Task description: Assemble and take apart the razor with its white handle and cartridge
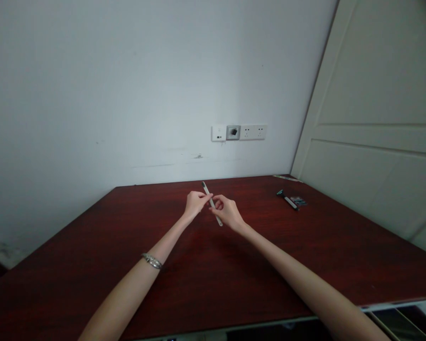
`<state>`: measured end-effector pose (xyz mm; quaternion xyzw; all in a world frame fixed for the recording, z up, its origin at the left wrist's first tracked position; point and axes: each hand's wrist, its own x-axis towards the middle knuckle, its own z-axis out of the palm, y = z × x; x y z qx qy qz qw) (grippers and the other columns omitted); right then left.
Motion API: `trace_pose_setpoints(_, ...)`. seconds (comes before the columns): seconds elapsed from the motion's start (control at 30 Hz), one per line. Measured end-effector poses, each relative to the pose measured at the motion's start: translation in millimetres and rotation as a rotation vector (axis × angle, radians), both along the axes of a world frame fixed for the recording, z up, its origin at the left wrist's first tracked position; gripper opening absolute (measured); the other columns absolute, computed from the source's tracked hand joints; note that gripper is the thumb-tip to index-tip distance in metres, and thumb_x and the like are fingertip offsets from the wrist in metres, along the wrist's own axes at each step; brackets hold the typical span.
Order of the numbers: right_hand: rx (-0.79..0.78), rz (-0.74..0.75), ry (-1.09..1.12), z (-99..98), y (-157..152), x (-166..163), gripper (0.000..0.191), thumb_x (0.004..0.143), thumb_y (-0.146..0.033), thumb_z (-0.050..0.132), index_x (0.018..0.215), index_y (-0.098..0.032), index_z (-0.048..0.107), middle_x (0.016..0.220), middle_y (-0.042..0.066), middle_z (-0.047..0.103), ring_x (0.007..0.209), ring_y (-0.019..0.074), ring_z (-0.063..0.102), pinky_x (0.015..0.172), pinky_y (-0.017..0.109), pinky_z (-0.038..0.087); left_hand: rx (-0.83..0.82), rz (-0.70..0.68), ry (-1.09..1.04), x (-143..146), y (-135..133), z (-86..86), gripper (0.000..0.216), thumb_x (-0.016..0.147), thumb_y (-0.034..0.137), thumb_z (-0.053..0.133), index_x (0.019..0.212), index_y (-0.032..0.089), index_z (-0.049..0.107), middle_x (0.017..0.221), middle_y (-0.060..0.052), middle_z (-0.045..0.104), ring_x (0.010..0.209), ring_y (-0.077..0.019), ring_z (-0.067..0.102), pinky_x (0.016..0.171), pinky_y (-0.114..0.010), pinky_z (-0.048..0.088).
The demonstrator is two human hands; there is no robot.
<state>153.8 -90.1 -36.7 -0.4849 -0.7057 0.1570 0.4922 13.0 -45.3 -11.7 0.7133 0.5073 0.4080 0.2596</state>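
Where the two forearms meet above the middle of the dark red bench (92,265), both hands share one thin white stick (212,202), which slants from upper left to lower right, lifted clear of the wood. The left hand (195,203), with a silver bracelet (152,261) on its wrist, has its grip pinching the stick near the middle. The right hand (227,211) has its grip curled around the lower part, the end poking out below. Well apart to the right lies a razor (287,199) beside a small packet (298,201). A row of wall sockets (239,132) sits behind.
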Motion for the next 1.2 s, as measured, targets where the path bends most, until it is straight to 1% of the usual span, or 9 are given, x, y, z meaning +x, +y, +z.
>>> trace_pose_setpoints(0.1,-0.018,0.025,-0.004,-4.4,-1.9,-1.5,0.027,0.070,-0.026,0.064,0.094,-0.017,0.058,0.061,-0.004,0.055,0.053,0.0091,0.051,0.050,0.020,0.042,-0.032,0.007,0.047,1.4,-1.3,1.5,0.040,0.073,0.047,0.056,0.061,0.011,0.068,0.039,0.000,0.049,0.032,-0.0088,0.042,0.037,-0.021,0.028)
trace_pose_setpoints(0.23,-0.115,0.064,-0.009,-0.2,-8.0,6.0,0.035,0.076,-0.034,0.059,0.106,-0.018,0.053,0.067,-0.003,0.056,0.047,0.0082,0.050,0.038,0.018,0.040,-0.063,0.020,0.121,1.3,1.2,0.1,0.037,0.074,0.043,0.056,0.057,0.012,0.066,0.037,0.000,0.049,0.032,-0.0095,0.044,0.038,-0.021,0.031)
trace_pose_setpoints(0.37,-0.095,-0.011,-0.089,13.3,-9.5,43.8,0.030,0.080,-0.035,0.054,0.103,-0.017,0.055,0.068,-0.001,0.058,0.047,0.0079,0.051,0.038,0.017,0.040,-0.144,0.015,0.214,-0.6,8.2,-5.5,0.032,0.072,0.036,0.056,0.054,0.011,0.065,0.045,-0.003,0.057,0.031,-0.0080,0.044,0.039,-0.020,0.034)
trace_pose_setpoints(0.53,-0.209,-0.309,-0.186,18.7,0.0,133.9,0.028,0.081,-0.030,0.050,0.103,-0.015,0.057,0.076,0.004,0.063,0.055,0.0121,0.058,0.043,0.020,0.043,-0.261,-0.040,0.323,6.7,21.1,-10.6,0.026,0.070,0.029,0.055,0.055,0.010,0.066,0.053,-0.006,0.063,0.032,-0.0073,0.045,0.039,-0.019,0.037)
trace_pose_setpoints(0.67,-0.263,-0.618,-0.474,11.4,3.9,206.4,0.024,0.080,-0.026,0.050,0.097,-0.014,0.062,0.086,0.010,0.066,0.082,0.0195,0.062,0.069,0.026,0.046,-0.287,-0.047,0.415,21.4,32.0,-11.1,0.023,0.067,0.026,0.054,0.056,0.011,0.066,0.054,-0.006,0.064,0.033,-0.0078,0.046,0.040,-0.019,0.038)
trace_pose_setpoints(0.73,-0.366,-0.725,-0.595,6.5,3.0,233.5,0.027,0.082,-0.029,0.049,0.100,-0.016,0.062,0.094,0.013,0.065,0.087,0.0234,0.062,0.071,0.030,0.045,-0.280,-0.051,0.467,28.2,37.3,-13.0,0.022,0.066,0.026,0.054,0.053,0.011,0.064,0.052,-0.006,0.063,0.034,-0.0087,0.048,0.041,-0.019,0.038)
trace_pose_setpoints(0.8,-0.441,-0.774,-0.680,1.3,1.4,253.2,0.030,0.083,-0.033,0.046,0.103,-0.016,0.062,0.101,0.015,0.063,0.090,0.0261,0.061,0.071,0.033,0.045,-0.257,-0.060,0.511,33.0,42.5,-16.5,0.023,0.065,0.026,0.054,0.049,0.012,0.061,0.049,-0.006,0.061,0.035,-0.0107,0.049,0.042,-0.021,0.040)
trace_pose_setpoints(1.03,-0.525,-0.803,-0.750,-16.4,1.7,281.0,0.042,0.088,-0.045,0.037,0.102,-0.016,0.064,0.106,0.017,0.058,0.093,0.0284,0.061,0.071,0.036,0.045,-0.213,-0.023,0.533,38.1,58.0,-30.9,0.022,0.063,0.026,0.058,0.044,0.015,0.055,0.043,-0.006,0.057,0.046,-0.0164,0.058,0.050,-0.023,0.043)
trace_pose_setpoints(1.2,-0.545,-0.791,-0.747,-21.5,4.3,282.4,0.038,0.087,-0.042,0.039,0.102,-0.017,0.063,0.105,0.016,0.058,0.093,0.0278,0.060,0.071,0.036,0.045,-0.214,-0.004,0.577,39.7,60.9,-36.2,0.016,0.063,0.027,0.060,0.051,0.015,0.059,0.050,-0.007,0.062,0.058,-0.0183,0.063,0.054,-0.022,0.043)
